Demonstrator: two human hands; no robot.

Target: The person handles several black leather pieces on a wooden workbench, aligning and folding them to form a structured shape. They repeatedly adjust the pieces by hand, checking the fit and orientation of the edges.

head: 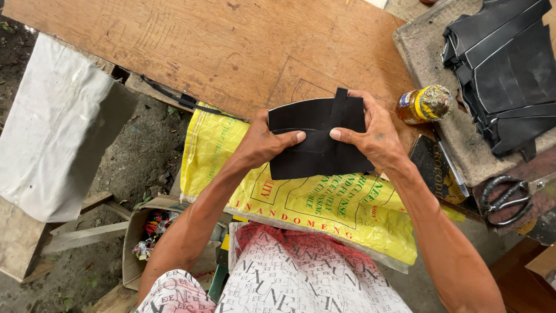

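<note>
Left hand point(267, 142): closed on the left edge of a black sheet piece point(315, 156), thumb pressed flat across its face, fingers hidden behind.
Right hand point(373, 136): closed on the right edge of the same piece, thumb laid on its face and pointing toward the left thumb, fingers curled over the top.
Grip: both tight on the piece, thumbs nearly meeting at its middle.
Black sheet piece: held up just above the near edge of the tabletop point(231, 52), over a yellow woven sack point(324, 208); curved along the top, with a narrow black strip point(340, 101) standing upright across it and poking past the upper edge.
Yellow woven sack: draped over the lap, printed in green and red, touching the tabletop's edge.
Small bottle point(424, 104): amber, lying on its side just right of the right hand.
Black offcuts point(509, 69): heaped on a grey slab point(428, 52) at far right, well apart from the hands.
Scissors point(505, 200): black-handled, lying right of the right forearm.
White cloth point(52, 127): spread over a block at far left.
Cardboard box point(145, 232): on the ground below, holding coloured scraps.
</note>
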